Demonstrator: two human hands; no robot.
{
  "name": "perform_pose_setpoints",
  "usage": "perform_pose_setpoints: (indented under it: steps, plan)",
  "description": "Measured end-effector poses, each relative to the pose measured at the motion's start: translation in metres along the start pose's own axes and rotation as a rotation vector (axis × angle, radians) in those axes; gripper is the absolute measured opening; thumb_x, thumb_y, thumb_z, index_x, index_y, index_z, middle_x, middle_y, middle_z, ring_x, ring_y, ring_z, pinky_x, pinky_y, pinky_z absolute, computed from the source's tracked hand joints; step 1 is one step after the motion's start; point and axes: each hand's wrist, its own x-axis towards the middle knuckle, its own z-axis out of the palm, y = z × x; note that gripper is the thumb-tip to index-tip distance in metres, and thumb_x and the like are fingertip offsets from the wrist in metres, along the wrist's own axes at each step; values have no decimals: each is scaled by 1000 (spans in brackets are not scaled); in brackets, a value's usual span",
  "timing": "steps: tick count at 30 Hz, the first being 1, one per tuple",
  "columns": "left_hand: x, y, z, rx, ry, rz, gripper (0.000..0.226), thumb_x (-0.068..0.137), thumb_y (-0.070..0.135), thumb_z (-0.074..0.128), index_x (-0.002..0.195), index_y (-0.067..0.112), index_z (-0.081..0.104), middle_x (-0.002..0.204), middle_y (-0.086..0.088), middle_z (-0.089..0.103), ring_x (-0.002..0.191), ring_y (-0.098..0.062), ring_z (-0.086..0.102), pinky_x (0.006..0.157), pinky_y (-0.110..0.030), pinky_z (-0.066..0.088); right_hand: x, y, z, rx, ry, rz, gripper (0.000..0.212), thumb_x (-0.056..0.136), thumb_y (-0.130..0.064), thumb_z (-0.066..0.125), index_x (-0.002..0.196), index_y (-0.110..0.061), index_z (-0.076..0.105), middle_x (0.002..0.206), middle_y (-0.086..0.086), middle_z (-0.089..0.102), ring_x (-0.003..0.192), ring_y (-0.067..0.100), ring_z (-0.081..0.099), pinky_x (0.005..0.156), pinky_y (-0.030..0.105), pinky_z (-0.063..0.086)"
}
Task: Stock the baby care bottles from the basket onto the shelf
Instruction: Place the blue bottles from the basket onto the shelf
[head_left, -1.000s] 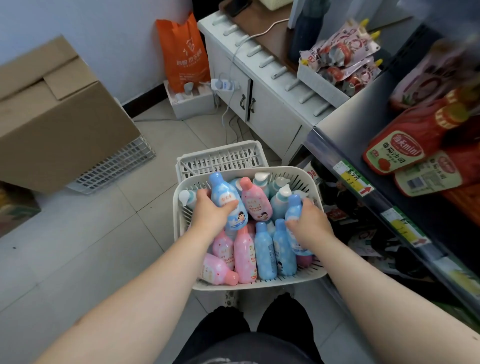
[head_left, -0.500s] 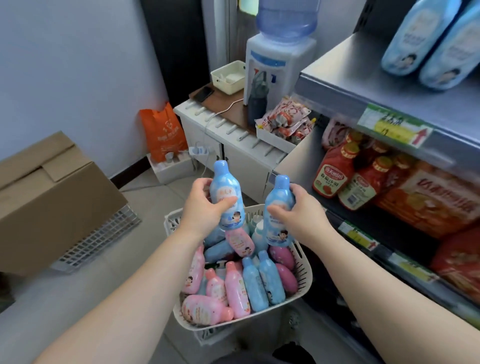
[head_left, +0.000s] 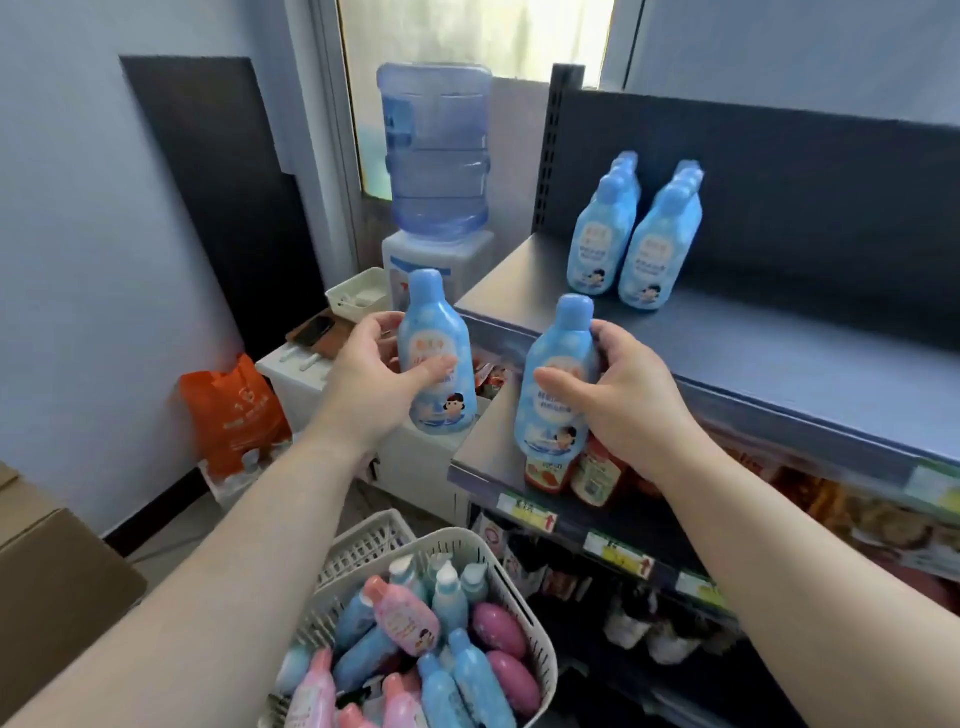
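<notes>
- Single head-worn wide-angle view, from person's eye height.
- Faces forward and a little down, at shelf (head_left: 753, 358) on right, water dispenser (head_left: 436, 156) ahead in corner.
- Close: left hand (head_left: 369, 384) on left bottle (head_left: 436, 332) and right hand (head_left: 634, 400) on right bottle (head_left: 561, 353) mid-frame, forearms in from bottom edge.
- Looks steeply down on basket (head_left: 548, 660), cropped at bottom edge.
- Bends straight lines toward frame edges, shelf front included.

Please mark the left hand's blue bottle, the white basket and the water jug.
Left-held blue bottle (head_left: 431, 322), head view, upper body.
White basket (head_left: 548, 670), head view, right rim.
Water jug (head_left: 436, 156), head view, body.
</notes>
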Motion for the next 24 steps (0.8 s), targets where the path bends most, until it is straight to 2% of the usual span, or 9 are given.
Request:
perform_pose_setpoints:
  steps: [2,4,7,10,13,19,22,24]
  plan:
    - [12,14,14,-26,-37,38,45,74,15,78,108,26,50,104,2,66,92,-8,65,73,-24,56,10,-2,-19,12,42,-13,42,80,-32,75,114,-37,52,102,-16,66,94,2,64,84,32,56]
    - [24,24,30,-66,-70,62,43,74,12,79,101,30,50,105,-1,66,94,-13,66,78,-31,58,21,-2,-38,7,88,-32,42,79,-33,76,113,-38,52,108,-12,65,98,5,63,87,36,55]
    - [43,33,50,-85,-116,72,43,73,15,79,103,28,51,106,-2,68,97,-16,67,82,-41,57,36,1,-60,-49,157,-55,49,78,-38,75,122,-32,54,118,-5,60,104,10,61,88,38,55]
    - [64,37,71,-83,-148,88,45,71,19,81,103,30,52,110,-3,67,101,-18,66,86,-42,56,52,6,-79,-66,207,-60,55,77,-39,74,127,-29,53,117,-3,59,103,13,61,86,38,56]
    - [81,39,94,-58,-185,122,44,72,18,80,102,31,51,109,-1,66,102,-16,65,88,-40,55,68,10,-91,-96,239,-65,51,78,-38,74,123,-27,55,114,-2,57,100,13,61,86,39,55]
    - [110,34,128,66,-252,167,52,76,14,78,117,22,47,117,-1,63,105,-13,61,87,-25,52,95,21,-94,-150,277,-83,54,82,-29,73,130,-21,49,114,-3,43,96,6,48,88,25,44]
    - [123,29,141,103,-259,163,56,76,13,77,123,17,47,120,-3,62,108,-13,59,90,-28,51,107,28,-90,-157,275,-87,56,83,-26,73,132,-19,46,115,-6,40,95,4,44,85,16,36]
    - [131,26,147,114,-263,151,59,76,14,78,127,16,47,123,-4,61,112,-15,58,94,-31,50,115,33,-86,-167,278,-99,58,83,-26,74,133,-18,46,115,-7,40,101,7,46,87,16,34]
